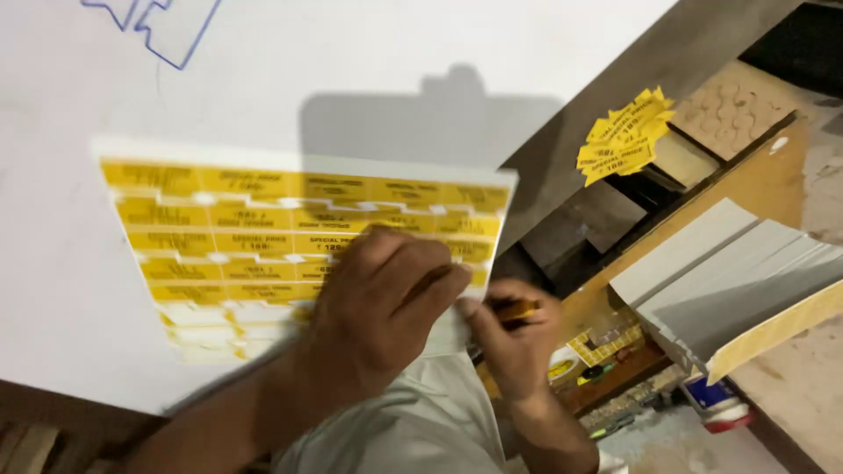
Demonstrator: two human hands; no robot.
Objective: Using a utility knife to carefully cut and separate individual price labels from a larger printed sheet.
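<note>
Left hand (382, 303) lay flat, fingers spread, pressing the yellow sticker sheet (290, 237) onto the white counter (53, 290). Right hand (514, 338) had its grip closed on a yellow-handled cutter (514, 310) at the sheet's lower right corner. Loose cut yellow stickers (625, 133) sat piled well apart to the right, above stacked grey boards (729, 272).

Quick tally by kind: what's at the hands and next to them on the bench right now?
Label sheet: 1
Pile of cut yellow labels: 1
Yellow-handled tool in right hand: 1
White board under the sheet: 1
Grey panels, stacked: count unclear, taken as 1 stack
Total: 5
Left hand presses on the sheet.
</note>
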